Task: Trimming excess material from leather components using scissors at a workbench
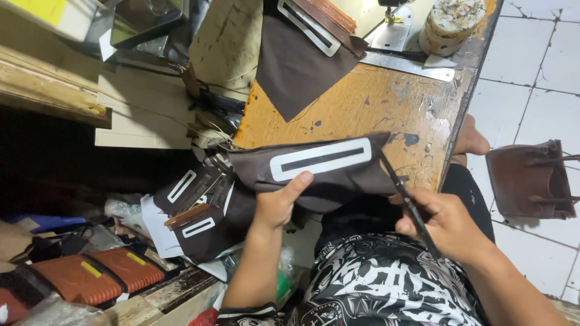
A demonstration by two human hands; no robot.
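Dark fabric pieces (199, 211) are lying just off the desk's (374, 102) near-left corner. The left hand (275, 205) is gripping a brown fabric panel (326, 175) at the near edge, its white slotted strip running left-right. The right hand (447, 223) is closing around thin scissors (408, 202) touching the panel's right end.

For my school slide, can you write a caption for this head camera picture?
Left hand holds brown fabric with a white slotted patch; right hand holds a thin dark tool.
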